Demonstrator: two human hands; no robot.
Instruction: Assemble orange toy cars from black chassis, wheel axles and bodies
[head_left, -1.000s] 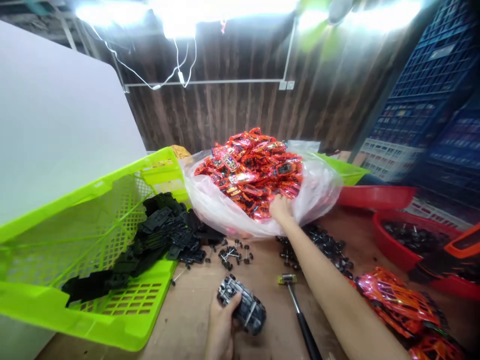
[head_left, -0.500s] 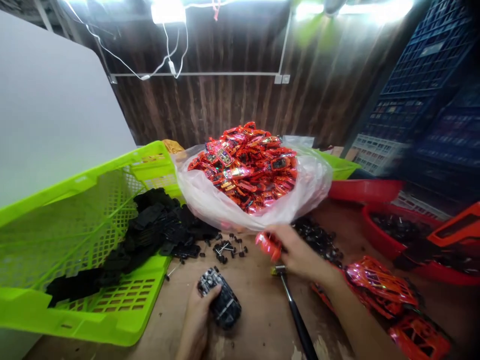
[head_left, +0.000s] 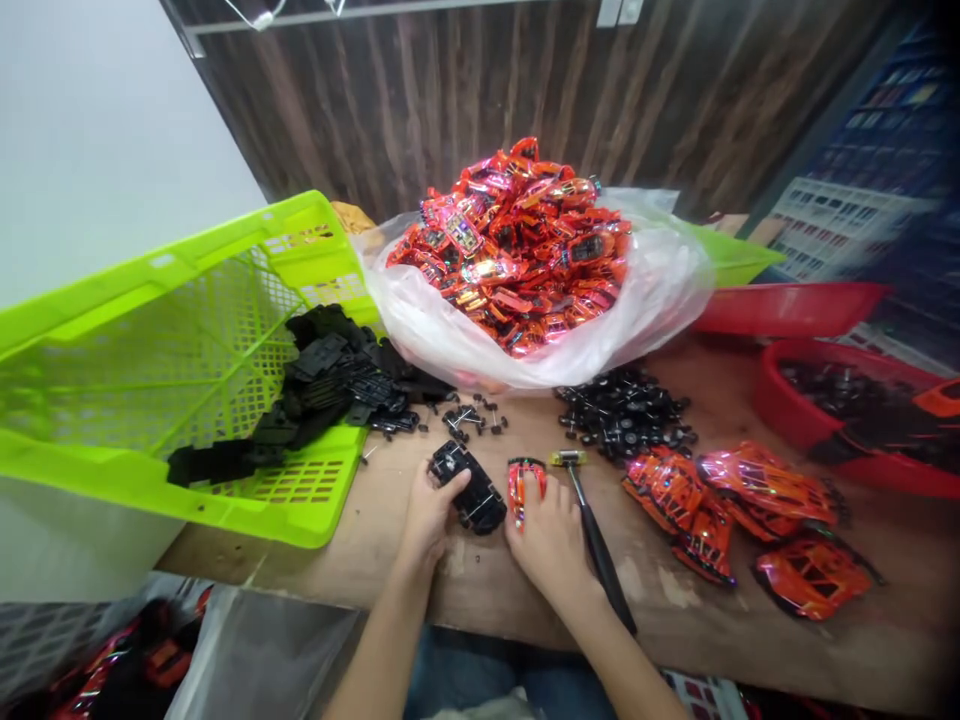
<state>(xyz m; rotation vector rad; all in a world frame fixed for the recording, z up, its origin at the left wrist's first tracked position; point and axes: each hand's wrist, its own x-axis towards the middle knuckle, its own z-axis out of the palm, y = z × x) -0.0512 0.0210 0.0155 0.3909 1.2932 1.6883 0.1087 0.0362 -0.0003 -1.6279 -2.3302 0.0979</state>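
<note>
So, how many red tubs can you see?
2, both on the right: a red tub holding black parts, and another red tub behind it. Others may be hidden.

The light is bright and seems to fall from above, making small glare spots on the shiny red toy cars. Toward the right edge, the blue crates become dim and blurred, and upright lines lean strongly.

Blk car chassis held angled nr shiny orange-red shell.
</note>
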